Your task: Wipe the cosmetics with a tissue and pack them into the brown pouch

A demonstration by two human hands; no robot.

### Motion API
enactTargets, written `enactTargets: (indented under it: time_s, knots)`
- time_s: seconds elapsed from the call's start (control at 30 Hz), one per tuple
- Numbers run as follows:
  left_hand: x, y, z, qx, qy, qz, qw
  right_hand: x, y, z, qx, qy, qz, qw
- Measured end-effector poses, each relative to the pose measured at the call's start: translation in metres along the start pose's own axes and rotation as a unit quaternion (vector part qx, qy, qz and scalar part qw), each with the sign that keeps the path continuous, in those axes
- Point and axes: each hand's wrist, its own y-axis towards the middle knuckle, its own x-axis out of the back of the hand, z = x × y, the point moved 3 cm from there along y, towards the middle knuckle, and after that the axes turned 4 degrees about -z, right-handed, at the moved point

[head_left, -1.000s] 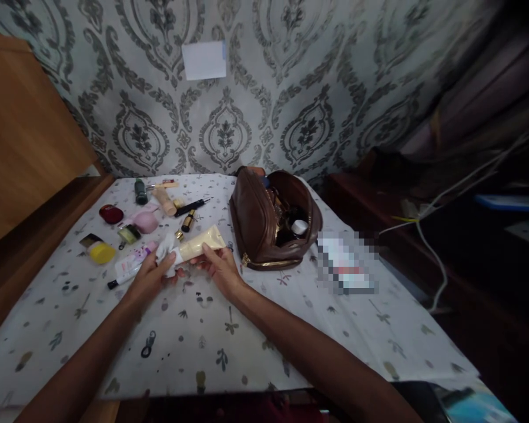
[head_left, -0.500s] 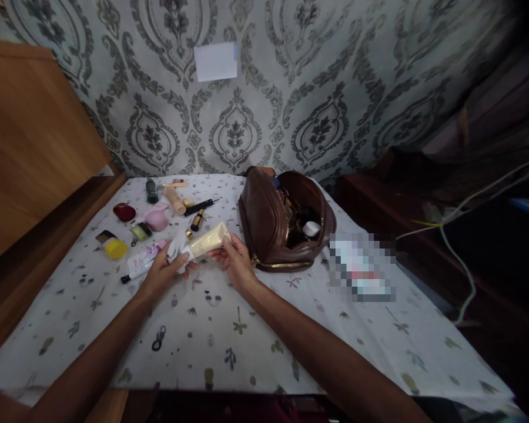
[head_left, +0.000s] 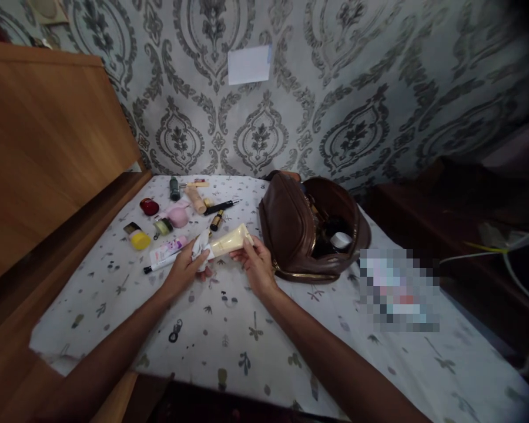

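A pale yellow squeeze tube (head_left: 230, 242) with a white cap end is held up between both hands, over the table. My left hand (head_left: 188, 267) is closed on a crumpled white cloth (head_left: 201, 247), which wraps the tube's cap end. At the flat end, my right hand (head_left: 256, 261) pinches the tube between thumb and fingers. Just beyond the left hand lies a white and pink tube (head_left: 166, 249), with a slim black-capped tube (head_left: 158, 265) along it. A small dark bottle (head_left: 217, 220) lies behind the yellow tube.
An open brown leather bag (head_left: 286, 223) with a white-lidded jar (head_left: 341, 239) inside stands to the right. Further left are a yellow item (head_left: 140, 239), a red compact-like item (head_left: 149, 206), a pink item (head_left: 178, 216) and a green bottle (head_left: 174, 188). A blurred-out item (head_left: 399, 288) lies right.
The view has swung left, so everything sits further right in the picture. Both hands keep their hold on the tube and cloth, with little other visible change.
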Motion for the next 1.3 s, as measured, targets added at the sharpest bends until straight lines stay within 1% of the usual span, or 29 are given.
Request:
enactTargets:
  time_s: [0.17,0.37,0.47,0.6,0.67,0.73,0.83,0.9,0.97,1.03,1.1,1.17,1.2,1.23,1.3]
  knots:
    - [0.004,0.000,-0.004,0.004,0.049,-0.009,0.999,0.003,0.002,-0.007,-0.008,-0.032,0.004,0.999]
    - [0.007,0.000,0.001,0.002,0.049,-0.016,0.999,0.007,0.004,-0.015,-0.024,-0.039,0.006,0.999]
    - [0.008,-0.002,0.001,-0.007,0.071,-0.020,0.997,0.007,0.005,-0.013,-0.025,-0.030,0.008,0.999]
    - [0.008,-0.004,-0.006,-0.035,0.105,-0.031,0.993,0.002,0.002,-0.009,-0.022,-0.030,0.002,0.999]
    - [0.009,-0.005,-0.010,-0.040,0.113,-0.044,0.992,-0.003,-0.002,-0.004,-0.009,-0.036,0.002,0.999]
    - [0.010,-0.005,-0.014,-0.042,0.120,-0.064,0.990,-0.008,-0.008,0.005,0.019,-0.054,0.021,0.998]
    - [0.013,-0.003,-0.025,-0.033,0.142,-0.124,0.981,-0.013,-0.024,0.033,0.085,-0.097,0.076,0.989]
    - [0.010,0.000,-0.036,-0.030,0.157,-0.136,0.978,-0.009,-0.039,0.063,0.133,-0.120,0.095,0.979]
    - [0.000,0.004,-0.053,-0.068,0.176,-0.114,0.975,0.001,-0.053,0.099,0.173,-0.135,0.090,0.971]
    - [-0.016,0.010,-0.075,-0.148,0.198,-0.074,0.966,0.017,-0.063,0.138,0.206,-0.140,0.050,0.967]
    - [-0.037,0.016,-0.098,-0.234,0.225,-0.022,0.946,0.036,-0.067,0.177,0.269,-0.143,-0.004,0.953]
    - [-0.064,0.020,-0.120,-0.302,0.269,0.059,0.913,0.055,-0.063,0.209,0.342,-0.158,-0.051,0.925]
    - [-0.078,0.021,-0.131,-0.330,0.306,0.095,0.888,0.064,-0.058,0.222,0.371,-0.167,-0.070,0.911]
    - [-0.092,0.022,-0.140,-0.350,0.353,0.122,0.859,0.073,-0.053,0.233,0.395,-0.178,-0.084,0.897]
    - [-0.116,0.024,-0.156,-0.374,0.466,0.148,0.788,0.087,-0.039,0.247,0.420,-0.202,-0.100,0.879]
